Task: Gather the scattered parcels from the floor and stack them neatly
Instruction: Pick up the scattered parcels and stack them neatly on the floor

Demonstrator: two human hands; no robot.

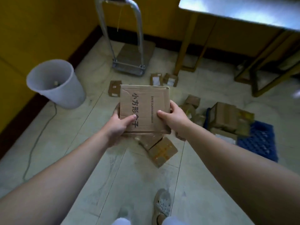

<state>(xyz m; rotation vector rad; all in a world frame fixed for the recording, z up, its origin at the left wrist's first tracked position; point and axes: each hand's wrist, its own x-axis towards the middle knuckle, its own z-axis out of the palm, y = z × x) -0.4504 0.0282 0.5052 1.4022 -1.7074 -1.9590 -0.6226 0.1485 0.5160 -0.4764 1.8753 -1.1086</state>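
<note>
Parcel (144,109) is a flat cardboard box, up off the floor and held level between both hands with its printed face up.

- **Far left of left hand:** white bucket (55,83), with a grey cable (37,135) trailing over the tiles.
- **Just beyond left hand:** flat cardboard scrap (114,88). Past it, a trolley (129,59) by the wall.
- **Left hand (116,127):** grips the parcel's near left corner, thumb on top, fingers underneath.
- **Parcel top:** creased and torn near the far left corner, so the card looks soft.
- **Right hand (175,122):** grips the right edge, thumb on top, fingers wrapped round the side.
- **Below the hands, on the floor:** two brown boxes (162,151), askew and touching.
- **Beyond right hand:** two small boxes (156,79) side by side.
- **Right of right hand:** crumpled small boxes (192,103), then a rough pile (227,117) partly over a blue crate (258,140).

Step in hand is probably carrying the parcel to that pile, though the stack spot is a guess.

How to do it well:
- Keep both thumbs pressed and the parcel level.
- Don't squeeze the dented card.
- Swing right and set it down flat, edges square to whatever is under it.
- A wide flat parcel likely belongs low in the stack.
- Step round the brown boxes. The shoe (162,203) is near them.
</note>
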